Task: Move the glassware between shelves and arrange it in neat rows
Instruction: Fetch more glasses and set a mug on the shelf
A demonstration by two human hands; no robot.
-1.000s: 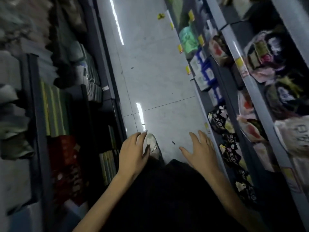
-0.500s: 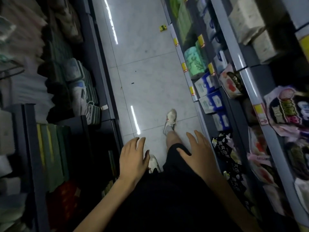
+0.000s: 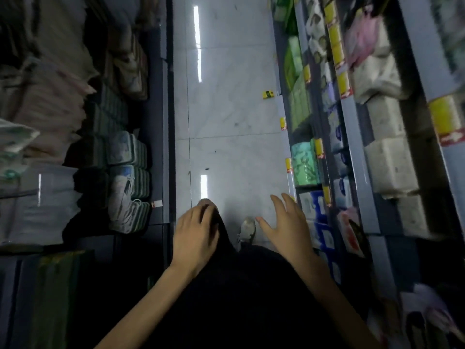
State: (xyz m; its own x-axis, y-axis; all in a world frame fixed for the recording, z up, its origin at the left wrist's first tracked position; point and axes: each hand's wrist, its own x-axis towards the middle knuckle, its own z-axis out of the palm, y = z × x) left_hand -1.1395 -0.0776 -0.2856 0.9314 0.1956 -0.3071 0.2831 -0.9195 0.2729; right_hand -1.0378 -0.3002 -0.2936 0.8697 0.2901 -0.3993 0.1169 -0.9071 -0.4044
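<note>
Nearest to me, both forearms reach out over dark clothing. The left hand (image 3: 195,235) hangs low with its fingers loosely bent, holding nothing. The right hand (image 3: 286,230) is beside it, fingers (image 3: 276,205) spread apart, also bare. Between them a pale shoe (image 3: 247,228) is planted on the floor (image 3: 226,109).

What has changed over the last second is the walk itself. The feet have swapped, and the left fingers have curled a little more than they were. The yellow tag (image 3: 268,94) lying on the tiles, which sat far up the aisle, has slid much closer. The shelves have streamed past too. On the left shelf (image 3: 164,134) I now see stacked cloth packs (image 3: 128,157), and on the right shelf (image 3: 358,157) green and white tissue packs (image 3: 305,167).

No glassware shows anywhere in view, neither on these shelves nor in either hand. I judge this to be plain travel between shelves, with nothing carried. The next pick or arranging step cannot start until the glass section comes into sight further along.
</note>
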